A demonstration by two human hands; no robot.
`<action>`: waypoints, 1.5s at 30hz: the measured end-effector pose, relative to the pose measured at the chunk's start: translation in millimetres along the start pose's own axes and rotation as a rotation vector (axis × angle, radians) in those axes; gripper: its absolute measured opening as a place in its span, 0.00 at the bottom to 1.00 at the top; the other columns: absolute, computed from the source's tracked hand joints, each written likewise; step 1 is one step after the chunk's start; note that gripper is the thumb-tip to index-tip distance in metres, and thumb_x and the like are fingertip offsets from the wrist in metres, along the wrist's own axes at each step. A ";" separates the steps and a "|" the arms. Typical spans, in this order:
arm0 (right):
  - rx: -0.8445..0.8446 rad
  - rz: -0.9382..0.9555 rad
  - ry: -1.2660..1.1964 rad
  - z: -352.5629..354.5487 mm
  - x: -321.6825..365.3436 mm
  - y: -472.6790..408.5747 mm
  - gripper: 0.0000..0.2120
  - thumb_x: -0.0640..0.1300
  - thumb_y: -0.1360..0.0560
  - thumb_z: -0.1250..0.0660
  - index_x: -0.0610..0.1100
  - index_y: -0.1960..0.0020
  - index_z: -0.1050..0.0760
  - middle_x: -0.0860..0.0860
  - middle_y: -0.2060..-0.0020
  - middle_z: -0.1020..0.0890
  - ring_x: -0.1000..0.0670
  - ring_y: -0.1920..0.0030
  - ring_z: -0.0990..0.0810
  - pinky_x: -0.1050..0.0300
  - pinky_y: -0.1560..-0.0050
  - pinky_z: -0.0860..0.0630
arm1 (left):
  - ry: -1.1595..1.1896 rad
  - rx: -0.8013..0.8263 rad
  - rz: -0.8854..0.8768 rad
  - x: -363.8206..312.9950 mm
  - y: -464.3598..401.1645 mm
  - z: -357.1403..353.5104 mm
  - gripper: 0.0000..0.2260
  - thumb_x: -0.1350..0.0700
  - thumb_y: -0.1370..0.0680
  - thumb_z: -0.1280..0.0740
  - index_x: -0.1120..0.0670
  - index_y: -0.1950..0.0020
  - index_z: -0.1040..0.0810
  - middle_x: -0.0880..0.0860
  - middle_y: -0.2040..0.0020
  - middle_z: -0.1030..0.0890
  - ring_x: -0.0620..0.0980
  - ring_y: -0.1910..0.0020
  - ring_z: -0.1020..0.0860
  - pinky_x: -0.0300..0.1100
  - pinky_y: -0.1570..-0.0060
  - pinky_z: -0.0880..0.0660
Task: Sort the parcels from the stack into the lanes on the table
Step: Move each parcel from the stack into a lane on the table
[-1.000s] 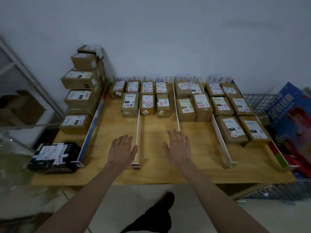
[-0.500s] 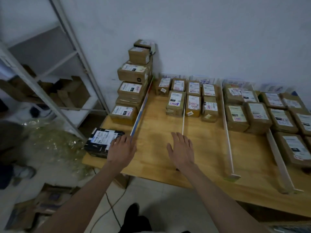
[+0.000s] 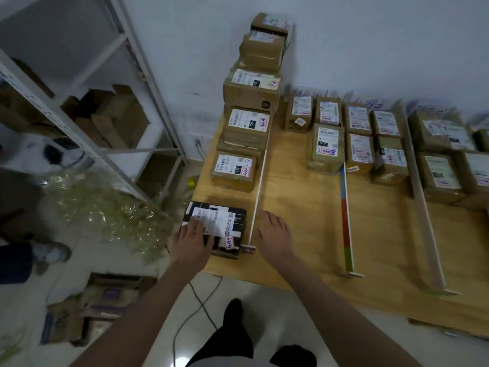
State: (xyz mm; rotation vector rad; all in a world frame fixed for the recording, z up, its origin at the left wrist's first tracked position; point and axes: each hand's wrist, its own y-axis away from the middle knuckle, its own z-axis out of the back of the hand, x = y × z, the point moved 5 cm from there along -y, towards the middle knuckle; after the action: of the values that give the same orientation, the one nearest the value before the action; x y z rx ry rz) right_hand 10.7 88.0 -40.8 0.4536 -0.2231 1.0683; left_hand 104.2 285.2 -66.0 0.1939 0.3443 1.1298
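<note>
A black parcel [image 3: 227, 223] with a white label lies at the table's near left corner. My left hand [image 3: 191, 242] rests flat on its near left part, fingers straight. My right hand [image 3: 274, 234] lies open, palm down, over the wooden table [image 3: 304, 234], just right of the first white divider [image 3: 258, 181]. Behind the black parcel a stack of brown parcels [image 3: 248, 123] climbs toward the wall. Sorted brown parcels [image 3: 328, 144] fill the far ends of the lanes to the right.
More dividers [image 3: 346, 221] run front to back across the table. A grey metal shelf rack [image 3: 87, 102] stands on the left. Crumpled clear film [image 3: 100, 205] and flattened boxes [image 3: 105, 300] lie on the floor. A person's shoe [image 3: 50, 254] shows at the left edge.
The view has swung left. My left hand has moved onto the black parcel; my right hand has followed leftward to beside the first divider.
</note>
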 end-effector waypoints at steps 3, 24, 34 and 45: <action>0.069 0.018 -0.038 -16.2 21.5 -19.9 0.24 0.45 0.17 0.44 0.46 0.23 0.42 0.48 0.24 0.36 0.45 0.25 0.39 0.48 0.25 0.41 | -0.015 -0.015 -0.060 10.3 -1.3 -18.6 0.28 0.41 0.18 0.48 0.53 0.20 0.44 0.54 0.20 0.44 0.56 0.23 0.42 0.54 0.26 0.42; 0.278 -0.128 0.058 -77.8 70.5 -30.7 0.19 0.51 0.19 0.41 0.43 0.33 0.34 0.44 0.38 0.22 0.41 0.35 0.28 0.46 0.35 0.37 | 0.753 0.159 0.396 88.9 -42.9 -30.0 0.29 0.34 0.27 0.32 0.56 0.38 0.25 0.55 0.44 0.18 0.54 0.48 0.18 0.52 0.46 0.21; 0.302 -0.122 -0.029 -77.2 66.6 -22.2 0.17 0.53 0.19 0.40 0.45 0.35 0.30 0.46 0.40 0.20 0.42 0.35 0.27 0.45 0.34 0.38 | 0.769 0.280 0.306 76.5 -49.8 -23.8 0.20 0.40 0.21 0.35 0.54 0.39 0.21 0.55 0.45 0.17 0.54 0.48 0.18 0.54 0.42 0.22; -0.128 -0.066 -0.005 16.4 65.9 -35.2 0.17 0.51 0.18 0.46 0.45 0.36 0.27 0.46 0.40 0.23 0.44 0.38 0.27 0.47 0.36 0.32 | 0.826 0.212 0.150 47.6 -55.5 67.8 0.11 0.46 0.21 0.32 0.52 0.49 0.20 0.53 0.50 0.17 0.52 0.53 0.19 0.44 0.53 0.22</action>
State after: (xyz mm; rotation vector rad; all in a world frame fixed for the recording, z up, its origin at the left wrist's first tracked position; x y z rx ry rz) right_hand 73.3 118.5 -9.4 0.3468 -0.2774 0.9819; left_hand 194.2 306.7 -28.9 -0.0756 1.2005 1.2849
